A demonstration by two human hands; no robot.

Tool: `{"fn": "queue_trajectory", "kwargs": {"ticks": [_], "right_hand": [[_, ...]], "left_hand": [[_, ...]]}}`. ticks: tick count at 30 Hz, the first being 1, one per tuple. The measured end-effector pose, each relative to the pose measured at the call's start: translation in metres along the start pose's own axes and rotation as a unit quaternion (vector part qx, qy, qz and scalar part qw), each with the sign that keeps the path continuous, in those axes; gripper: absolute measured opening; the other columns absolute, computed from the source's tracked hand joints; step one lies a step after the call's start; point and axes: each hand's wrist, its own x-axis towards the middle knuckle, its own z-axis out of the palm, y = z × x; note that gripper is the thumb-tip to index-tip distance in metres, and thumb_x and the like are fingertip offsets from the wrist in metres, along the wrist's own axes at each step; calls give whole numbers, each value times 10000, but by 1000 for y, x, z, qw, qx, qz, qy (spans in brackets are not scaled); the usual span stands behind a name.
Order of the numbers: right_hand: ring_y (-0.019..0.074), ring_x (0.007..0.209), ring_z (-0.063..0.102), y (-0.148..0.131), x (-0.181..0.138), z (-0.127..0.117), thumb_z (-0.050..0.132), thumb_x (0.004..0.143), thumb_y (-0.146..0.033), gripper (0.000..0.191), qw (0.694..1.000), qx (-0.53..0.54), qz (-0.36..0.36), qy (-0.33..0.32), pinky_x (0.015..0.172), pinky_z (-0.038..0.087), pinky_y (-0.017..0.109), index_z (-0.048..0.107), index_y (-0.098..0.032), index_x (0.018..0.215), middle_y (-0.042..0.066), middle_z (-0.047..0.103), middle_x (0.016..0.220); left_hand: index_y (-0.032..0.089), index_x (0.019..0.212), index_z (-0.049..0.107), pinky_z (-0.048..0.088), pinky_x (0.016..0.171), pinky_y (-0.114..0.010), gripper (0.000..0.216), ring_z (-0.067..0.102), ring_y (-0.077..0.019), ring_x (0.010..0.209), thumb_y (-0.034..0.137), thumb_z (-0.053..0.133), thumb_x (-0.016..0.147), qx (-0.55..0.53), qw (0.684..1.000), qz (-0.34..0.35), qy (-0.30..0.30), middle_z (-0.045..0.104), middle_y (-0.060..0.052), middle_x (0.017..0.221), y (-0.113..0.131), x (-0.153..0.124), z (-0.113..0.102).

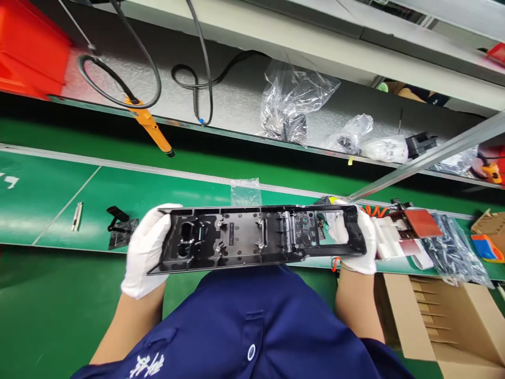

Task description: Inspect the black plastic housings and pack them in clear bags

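A long black plastic panel (252, 238) with moulded ribs and cut-outs is held level in front of my chest, above the near edge of the green conveyor belt (158, 195). My left hand (145, 250), in a white glove, grips the panel's left end with fingers wrapped round it. My right hand (357, 237), also white-gloved, clasps the right end, with fingers showing through an opening in the panel.
An orange electric screwdriver (152, 129) hangs on black cables over the belt. A small black part (120, 227) and a pen-like tool (77, 216) lie at left. Plastic bags (292, 100) sit on the shelf. An open cardboard box (445, 316) stands at right, by white and red parts (406, 231).
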Motion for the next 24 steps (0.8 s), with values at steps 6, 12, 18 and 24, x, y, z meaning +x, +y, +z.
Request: {"fn": "queue_trajectory", "kwargs": {"ticks": [6,12,18,24], "right_hand": [[111,424,323,-5,-8,15,620,873,-558,465,998,60,-3,-16,456,378,303,500,-232,563,-33,434,451],[116,465,338,-7,-16,20,558,926,-521,327,998,52,-23,0,470,383,279,616,-218,816,-43,461,506],[113,481,362,-2,-25,23,558,929,-502,353,999,18,-30,23,446,371,280,678,-218,1102,-32,493,606],[123,563,460,6,-24,28,680,833,-462,371,1000,8,16,16,445,380,275,656,-263,1146,4,565,773]], "left_hand": [[250,938,789,581,648,-96,216,698,-65,714,328,815,738,0,998,57,-2,773,77,841,-4,12,-10],[227,891,793,566,608,-97,181,684,-58,673,312,790,731,1,996,89,-2,768,79,792,1,17,-8],[203,929,787,559,568,-113,232,676,-66,646,343,794,743,3,996,85,-15,763,60,788,2,22,-15],[185,916,770,597,676,-151,153,697,-90,722,285,743,804,-31,998,52,24,770,37,845,-6,35,-25]]}}
